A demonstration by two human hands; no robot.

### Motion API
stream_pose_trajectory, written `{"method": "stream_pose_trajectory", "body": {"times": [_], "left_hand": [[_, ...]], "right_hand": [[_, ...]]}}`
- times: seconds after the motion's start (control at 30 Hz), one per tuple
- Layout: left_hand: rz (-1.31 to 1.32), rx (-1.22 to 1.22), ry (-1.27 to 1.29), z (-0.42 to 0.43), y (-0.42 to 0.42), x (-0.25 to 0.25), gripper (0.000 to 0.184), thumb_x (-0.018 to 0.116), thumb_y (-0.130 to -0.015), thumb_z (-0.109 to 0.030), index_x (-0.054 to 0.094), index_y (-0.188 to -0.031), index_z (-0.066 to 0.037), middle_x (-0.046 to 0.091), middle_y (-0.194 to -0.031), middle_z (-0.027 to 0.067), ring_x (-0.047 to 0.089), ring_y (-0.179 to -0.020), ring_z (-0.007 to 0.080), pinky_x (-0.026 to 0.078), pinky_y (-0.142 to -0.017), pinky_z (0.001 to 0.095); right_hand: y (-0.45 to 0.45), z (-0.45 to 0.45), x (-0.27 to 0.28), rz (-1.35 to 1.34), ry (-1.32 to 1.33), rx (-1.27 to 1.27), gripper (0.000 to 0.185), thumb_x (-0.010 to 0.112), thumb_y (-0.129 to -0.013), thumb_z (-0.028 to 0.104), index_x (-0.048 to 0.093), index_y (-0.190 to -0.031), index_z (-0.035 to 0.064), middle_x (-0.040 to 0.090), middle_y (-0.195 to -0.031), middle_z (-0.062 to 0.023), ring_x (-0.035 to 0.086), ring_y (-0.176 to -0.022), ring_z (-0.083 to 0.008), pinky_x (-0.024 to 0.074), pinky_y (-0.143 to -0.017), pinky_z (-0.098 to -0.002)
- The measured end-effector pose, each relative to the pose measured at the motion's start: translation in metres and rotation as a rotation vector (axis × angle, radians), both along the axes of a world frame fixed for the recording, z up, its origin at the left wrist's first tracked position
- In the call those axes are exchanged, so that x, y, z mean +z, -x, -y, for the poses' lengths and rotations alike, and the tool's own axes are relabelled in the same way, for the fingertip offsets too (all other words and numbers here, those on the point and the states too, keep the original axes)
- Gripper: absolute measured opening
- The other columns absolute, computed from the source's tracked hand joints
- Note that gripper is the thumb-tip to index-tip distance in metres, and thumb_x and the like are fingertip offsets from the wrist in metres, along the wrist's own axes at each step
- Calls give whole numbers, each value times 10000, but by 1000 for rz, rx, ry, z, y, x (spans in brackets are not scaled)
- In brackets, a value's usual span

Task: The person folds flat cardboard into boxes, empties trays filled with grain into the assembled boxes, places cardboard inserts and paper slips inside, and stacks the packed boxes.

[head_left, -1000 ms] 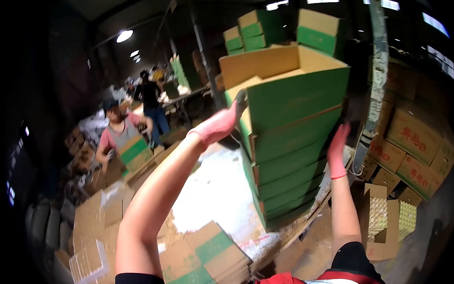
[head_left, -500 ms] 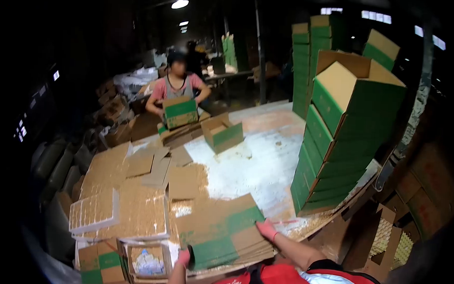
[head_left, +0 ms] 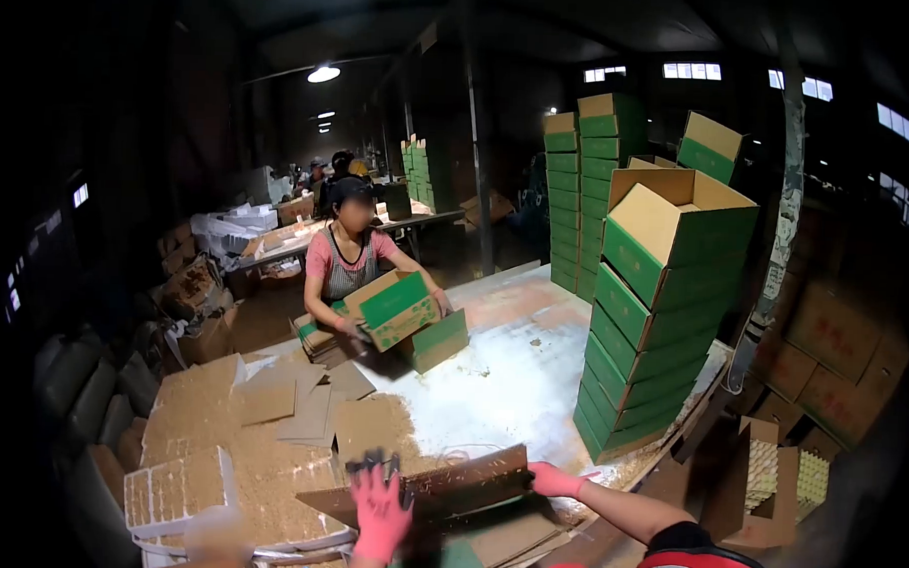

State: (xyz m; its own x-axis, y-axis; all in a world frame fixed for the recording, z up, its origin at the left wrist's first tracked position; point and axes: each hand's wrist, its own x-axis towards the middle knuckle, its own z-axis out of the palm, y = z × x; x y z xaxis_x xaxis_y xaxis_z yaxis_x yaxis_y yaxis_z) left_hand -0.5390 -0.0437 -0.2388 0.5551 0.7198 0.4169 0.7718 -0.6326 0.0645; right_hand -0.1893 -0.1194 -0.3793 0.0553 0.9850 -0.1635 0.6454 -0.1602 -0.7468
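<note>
My right hand (head_left: 556,481), in a pink glove, grips the right end of a folded-flat cardboard box (head_left: 467,485). That box is tipped up on its long edge, its brown side facing me. At its left end my left hand (head_left: 380,507), in a pink glove with dark fingertips, is raised with fingers spread. Whether the left palm touches the cardboard I cannot tell. Beneath lie more flattened boxes (head_left: 500,546), green and brown, on the table edge in front of me.
Across the table a person (head_left: 354,250) holds a green-and-brown box (head_left: 394,307) beside another open box (head_left: 440,342). A tall stack of green boxes (head_left: 638,340) stands at right. Loose cardboard pieces (head_left: 310,409) and a white-edged block (head_left: 179,490) lie at left.
The top flattened box has gone from lying flat to tipped up on edge. My left hand has come off its near corner and opened. The person opposite has moved their box rightward.
</note>
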Motion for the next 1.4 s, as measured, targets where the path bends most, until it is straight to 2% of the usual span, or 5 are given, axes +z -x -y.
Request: {"method": "stream_pose_trajectory", "body": {"times": [0.5, 0.6, 0.9, 1.03, 1.4], "left_hand": [[-171, -290, 13, 1, -45, -19, 345, 583, -803, -174, 577, -1136, -85, 547, -1113, 129, 503, -1128, 297, 369, -1022, 443], [-171, -675, -30, 26, -62, 7, 158, 506, -834, -114, 574, -977, -106, 540, -938, 75, 536, -995, 231, 420, -913, 360], [-329, 111, 857, 52, 51, 44, 357, 544, -860, -258, 612, -1124, -27, 591, -1202, 148, 535, -1149, 324, 435, -950, 448], [-179, 301, 140, 65, -11, -8, 507, 525, -893, -298, 480, -1331, -45, 482, -1326, 226, 470, -1219, 384, 365, -1041, 497], [-119, -137, 145, -12, 20, -139, 315, 510, -867, -110, 567, -1172, -52, 580, -1216, 136, 534, -1151, 297, 383, -1021, 402]], "right_hand": [[44, -138, 164, 601, -121, 483, 694, 518, -906, 554, 426, -1413, 88, 476, -1401, -182, 427, -1315, -344, 306, -1091, -498], [88, -153, 194, 564, -827, 664, 664, 703, -792, 402, 494, -1335, 82, 528, -1326, -182, 472, -1258, -349, 368, -1049, -443], [41, -213, 113, 1072, -517, 698, 190, 524, -829, 166, 659, -950, 108, 661, -939, -116, 663, -879, -263, 537, -720, -393], [102, -138, 157, 1237, -316, 893, 188, 566, -777, 171, 708, -843, 67, 713, -859, -147, 702, -796, -291, 558, -674, -391], [129, -117, 106, 181, -635, 315, 305, 503, -926, 187, 588, -1193, 66, 589, -1129, -170, 546, -1055, -361, 448, -929, -435]]}}
